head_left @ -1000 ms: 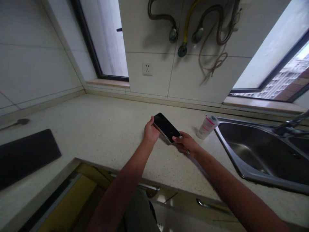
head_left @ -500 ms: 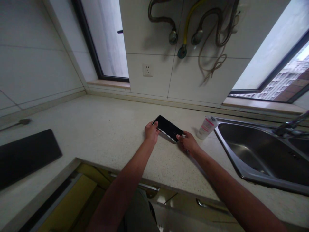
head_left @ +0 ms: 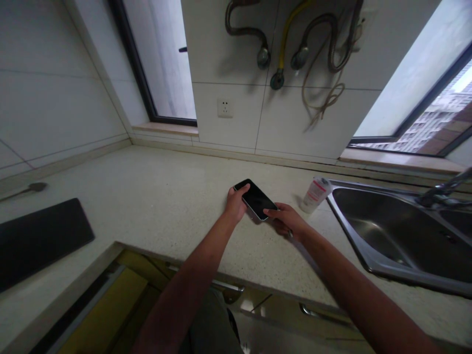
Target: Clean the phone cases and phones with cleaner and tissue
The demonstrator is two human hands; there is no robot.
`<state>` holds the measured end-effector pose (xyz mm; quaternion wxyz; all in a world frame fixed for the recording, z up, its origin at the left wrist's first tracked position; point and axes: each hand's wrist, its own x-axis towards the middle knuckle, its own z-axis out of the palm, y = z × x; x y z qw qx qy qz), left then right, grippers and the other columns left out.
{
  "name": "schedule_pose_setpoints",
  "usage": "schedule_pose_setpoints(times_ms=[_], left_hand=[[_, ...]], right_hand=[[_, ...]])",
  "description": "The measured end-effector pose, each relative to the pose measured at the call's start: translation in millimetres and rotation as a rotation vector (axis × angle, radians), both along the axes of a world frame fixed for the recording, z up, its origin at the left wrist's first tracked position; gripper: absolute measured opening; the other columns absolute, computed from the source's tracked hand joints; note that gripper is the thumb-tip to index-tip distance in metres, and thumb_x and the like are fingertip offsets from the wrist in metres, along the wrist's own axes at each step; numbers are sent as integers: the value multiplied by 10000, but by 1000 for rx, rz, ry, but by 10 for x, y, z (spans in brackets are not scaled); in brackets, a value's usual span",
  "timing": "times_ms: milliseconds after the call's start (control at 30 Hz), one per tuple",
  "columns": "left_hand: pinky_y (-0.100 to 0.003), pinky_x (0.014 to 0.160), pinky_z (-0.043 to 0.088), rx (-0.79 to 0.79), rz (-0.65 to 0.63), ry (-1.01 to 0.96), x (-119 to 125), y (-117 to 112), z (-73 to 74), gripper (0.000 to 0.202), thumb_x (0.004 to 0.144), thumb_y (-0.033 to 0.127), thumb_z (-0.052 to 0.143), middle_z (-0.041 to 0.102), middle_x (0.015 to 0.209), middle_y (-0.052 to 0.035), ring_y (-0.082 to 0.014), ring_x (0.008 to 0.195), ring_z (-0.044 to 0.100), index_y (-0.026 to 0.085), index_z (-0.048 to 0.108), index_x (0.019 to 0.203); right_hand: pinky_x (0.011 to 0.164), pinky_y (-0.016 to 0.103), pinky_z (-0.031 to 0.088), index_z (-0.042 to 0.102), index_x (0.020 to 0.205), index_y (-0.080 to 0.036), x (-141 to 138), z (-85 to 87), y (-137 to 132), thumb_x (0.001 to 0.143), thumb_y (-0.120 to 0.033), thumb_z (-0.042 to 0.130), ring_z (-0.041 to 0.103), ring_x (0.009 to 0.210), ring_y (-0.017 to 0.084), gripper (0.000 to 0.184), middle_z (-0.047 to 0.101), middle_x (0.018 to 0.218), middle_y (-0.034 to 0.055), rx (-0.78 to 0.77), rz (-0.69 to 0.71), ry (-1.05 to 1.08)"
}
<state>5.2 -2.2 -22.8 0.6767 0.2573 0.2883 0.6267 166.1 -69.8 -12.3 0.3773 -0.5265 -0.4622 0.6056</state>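
1. Smartphone [head_left: 255, 199], black, dark screen facing up, at the middle of the view on the speckled stone counter [head_left: 155, 182]; contact with the counter cannot be told. No brand or writing legible.
2. Left hand [head_left: 236, 205] at the phone's 9 o'clock end, fingers [head_left: 243, 188] close together, clamped over the phone's edge.
3. Right hand [head_left: 287, 221] at the phone's 4 o'clock, fingers [head_left: 272, 212] together and outstretched, tips touching the lower edge.
4. White plastic bottle [head_left: 316, 194] at 3 o'clock from the phone, just beside the sink; pink label lettering too small to read.
5. Stainless steel sink [head_left: 368, 185] past the bottle, between 3 and 4 o'clock, with a faucet [head_left: 438, 195] at its far side.
6. Wall socket [head_left: 224, 107] at 12 o'clock, no legible marks; yellow hose [head_left: 284, 39] at 1 o'clock.
7. Black mat [head_left: 40, 237] at 8 o'clock; spoon [head_left: 27, 189] at 9 o'clock.
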Motion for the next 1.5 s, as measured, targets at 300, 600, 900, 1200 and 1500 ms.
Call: schedule_pose_setpoints(times_ms=[300, 600, 900, 1200, 1500], left_hand=[[-381, 979, 460, 106, 102, 768, 32, -180, 35, 967, 613, 431, 866, 567, 1318, -189, -284, 1178, 579, 163, 387, 1409], [-379, 1082, 371, 204, 11, 1202, 26, -220, 71, 1071, 582, 387, 863, 465, 1432, -223, -307, 1322, 464, 115, 329, 1469], [-365, 991, 430, 253, 29, 1474, 37, -251, 6, 914, 642, 390, 804, 477, 1362, -208, -304, 1254, 510, 142, 383, 1414], [-361, 1053, 383, 322, -47, 1636, 47, -294, -58, 808, 642, 391, 766, 460, 1354, -207, -303, 1282, 466, 122, 427, 1325], [-359, 1044, 394, 378, -39, 1658, 51, -285, -112, 687, 693, 401, 743, 505, 1305, -208, -302, 1267, 490, 107, 491, 1261]], right_hand=[[304, 203, 153, 691, 822, -117, -82, 16, -106, 734, -546, 711, 246, 298, 45, 438, 388, 361, -95, 52, 354, -135], [339, 209, 191, 712, 907, -115, -68, 21, -116, 779, -577, 680, 270, 338, 50, 481, 410, 411, -84, 118, 478, -273], [529, 257, 395, 677, 874, -168, 133, 20, 32, 789, -594, 631, 538, 570, 137, 437, 666, 709, 50, 424, -33, -729], [911, 463, 477, 591, 1220, -111, 352, -67, 133, 871, -408, 515, 621, 1035, 316, 464, 657, 1161, 204, 733, -375, -1064], [739, 331, 475, 649, 952, -185, 125, 76, -11, 885, -314, 464, 612, 766, 205, 235, 690, 869, 87, 874, -144, -811]])
